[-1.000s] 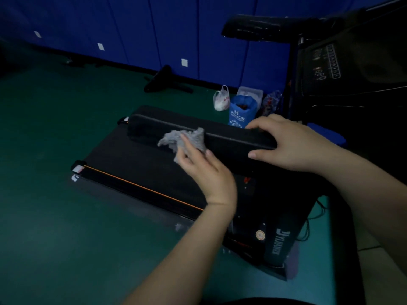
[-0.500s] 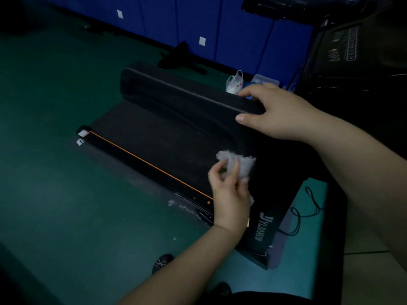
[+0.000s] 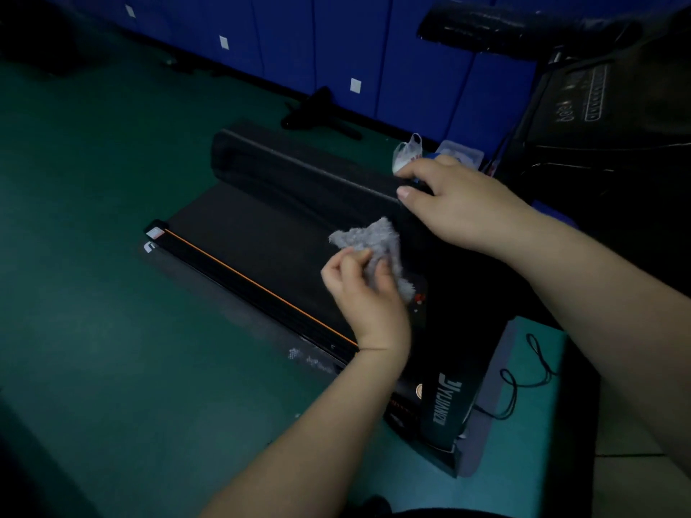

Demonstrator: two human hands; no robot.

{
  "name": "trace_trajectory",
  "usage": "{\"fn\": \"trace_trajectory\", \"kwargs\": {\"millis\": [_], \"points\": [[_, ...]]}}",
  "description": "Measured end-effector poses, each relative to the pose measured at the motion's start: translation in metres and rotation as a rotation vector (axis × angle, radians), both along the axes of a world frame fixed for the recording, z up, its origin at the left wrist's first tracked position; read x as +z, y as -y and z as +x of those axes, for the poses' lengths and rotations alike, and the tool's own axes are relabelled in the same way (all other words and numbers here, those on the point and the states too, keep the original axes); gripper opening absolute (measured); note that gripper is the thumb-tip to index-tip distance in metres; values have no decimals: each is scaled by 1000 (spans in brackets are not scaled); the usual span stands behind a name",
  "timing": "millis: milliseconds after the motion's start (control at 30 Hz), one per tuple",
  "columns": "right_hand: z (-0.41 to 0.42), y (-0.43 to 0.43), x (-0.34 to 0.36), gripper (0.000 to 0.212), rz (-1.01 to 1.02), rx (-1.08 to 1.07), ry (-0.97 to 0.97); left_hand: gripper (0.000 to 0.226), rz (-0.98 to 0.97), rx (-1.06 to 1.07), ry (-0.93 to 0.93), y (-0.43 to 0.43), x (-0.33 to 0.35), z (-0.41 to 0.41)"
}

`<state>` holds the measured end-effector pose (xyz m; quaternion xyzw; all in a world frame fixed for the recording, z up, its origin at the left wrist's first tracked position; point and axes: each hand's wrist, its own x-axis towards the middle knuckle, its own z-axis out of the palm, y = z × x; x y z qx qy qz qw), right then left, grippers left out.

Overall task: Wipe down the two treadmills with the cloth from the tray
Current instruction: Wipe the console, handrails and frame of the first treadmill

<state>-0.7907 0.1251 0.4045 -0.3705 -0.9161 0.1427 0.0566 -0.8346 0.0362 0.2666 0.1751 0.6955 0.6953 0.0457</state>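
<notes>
So the left hand (image 3: 368, 297) was pinching the cloth (image 3: 368, 237) mid-frame, with the right hand (image 3: 460, 207) curled over the bar (image 3: 299, 170) end. The treadmill belt (image 3: 254, 233) ran long toward the upper left, so it looked nearest the left hand.

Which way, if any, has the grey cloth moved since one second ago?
Yes. The cloth, held by the left hand, has left the top of the black bar and come down, nearer the person, below the bar's right end.

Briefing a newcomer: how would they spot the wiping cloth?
Find the low black treadmill with the orange side stripe on the green floor. At its near end, below the folded black bar that the right hand grips, the left hand pinches a fluffy grey cloth. Nothing else on the treadmill is pale and fuzzy.
</notes>
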Motion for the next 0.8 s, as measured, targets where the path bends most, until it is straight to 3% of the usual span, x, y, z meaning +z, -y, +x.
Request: {"fn": "trace_trajectory", "kwargs": {"millis": [100, 133, 200, 300, 433, 500, 600, 633, 700, 800], "points": [[0, 0, 0, 41, -3, -3, 5, 16, -177, 184, 439, 12, -12, -31], [0, 0, 0, 40, -4, -3, 5, 20, -181, 230, 487, 16, -14, -35], [0, 0, 1, 40, 0, -5, 6, 23, -94, 220, 335, 20, -3, -27], [-1, 1, 0, 39, 12, -5, 1, 19, 46, 57, -59, 9, 15, 3], [-1, 1, 0, 40, 20, -4, 4, 14, 90, 50, -97, -14, 24, -2], [0, 1, 0, 40, 10, 6, 4, 14, 19, 123, 22, -17, 17, -31], [1, 0, 1, 41, -2, 10, 10, 21, -85, 320, 460, -12, 7, -96], [1, 1, 1, 41, -4, 8, 10, 24, -93, 364, 506, -6, 9, -109], [0, 1, 1, 41, -3, 2, 3, 28, -38, 369, 356, -2, 22, -110], [-1, 1, 0, 40, 9, -9, -4, 29, 76, 206, 20, -12, 42, -71]]}}
